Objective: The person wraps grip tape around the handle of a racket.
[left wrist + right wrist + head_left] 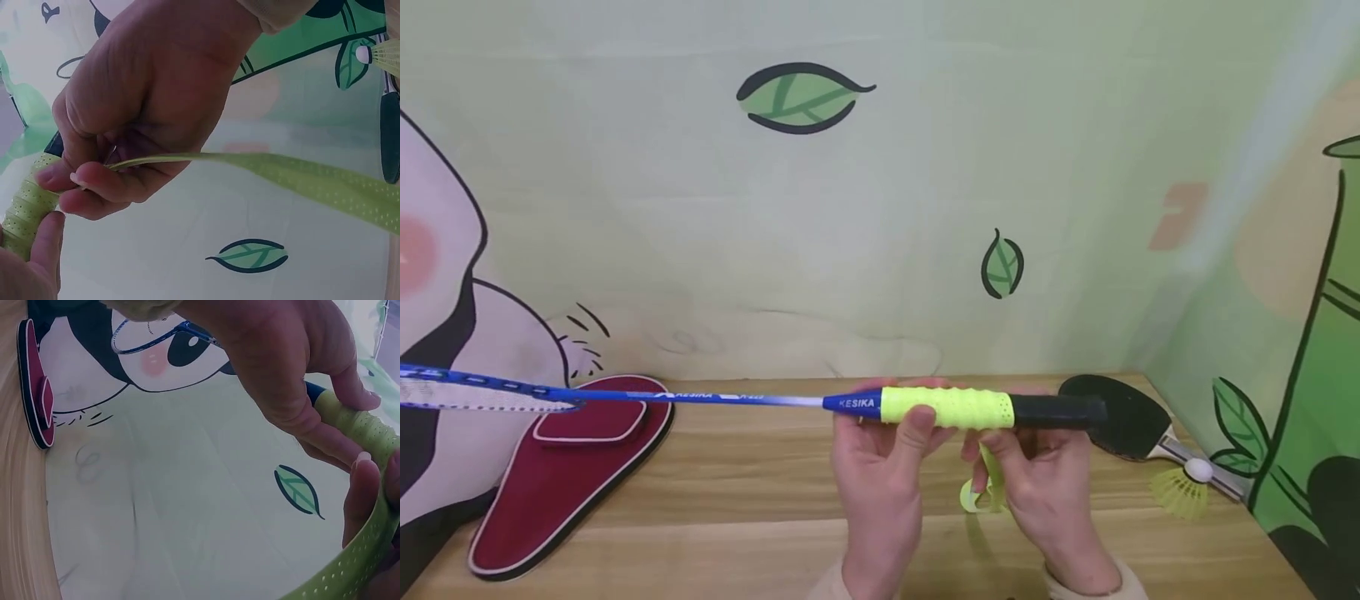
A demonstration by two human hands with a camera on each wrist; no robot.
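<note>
A blue badminton racket (pixel 790 401) lies level across the head view, its head running off the left edge. Bright yellow perforated grip tape (pixel 955 407) is wound round the upper handle, and the butt end (pixel 1060 412) shows black. My left hand (pixel 880 475) holds the wrapped part from below, thumb on the winding. Close beside it, my right hand (pixel 1048 483) is under the black end and pinches the loose tape strip (pixel 281 172) where it leaves the winding. From there the strip hangs down, its far end (pixel 970 497) curled low over the table.
On the wooden table (pixel 737 500), a maroon case (pixel 565 483) with white piping lies at left. A black table tennis paddle (pixel 1116 417) rests at back right, with a yellow shuttlecock (pixel 1183 492) by its handle. A printed cloth backdrop (pixel 910 192) stands behind.
</note>
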